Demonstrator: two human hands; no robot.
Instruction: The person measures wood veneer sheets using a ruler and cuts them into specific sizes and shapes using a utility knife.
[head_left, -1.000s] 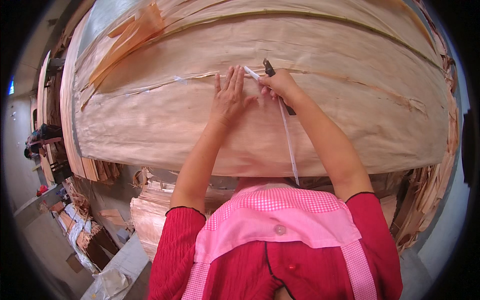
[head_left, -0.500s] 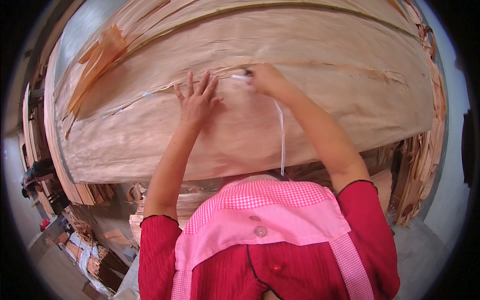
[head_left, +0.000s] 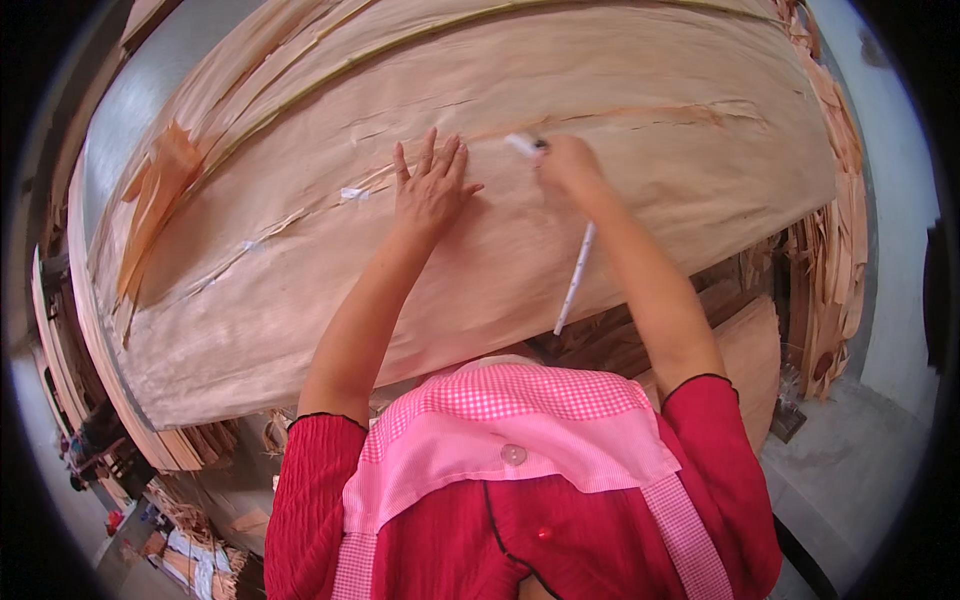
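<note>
A wide sheet of thin wood veneer (head_left: 330, 270) lies before me, with a long split running across it. My left hand (head_left: 433, 193) rests flat on the veneer beside the split, fingers spread. My right hand (head_left: 570, 165) is closed, slightly blurred, a little to the right of it. From its fist hangs a strip of white tape with small marks (head_left: 575, 280). A short white end (head_left: 520, 144) and something small and dark stick out at its fingertips; the dark thing's kind is unclear. White tape patches (head_left: 354, 194) sit across the split left of my left hand.
A loose orange-brown veneer scrap (head_left: 160, 195) lies at the sheet's left end. A long narrow greenish strip (head_left: 380, 52) curves over the far part. Ragged veneer stacks (head_left: 835, 270) stand at the right, and more veneer pieces (head_left: 730, 350) lie below the near edge.
Both hands have shifted right along the split. A white tape patch now shows just left of my left hand, where its fingers were. The hanging strip has swung, and the view has tilted.
</note>
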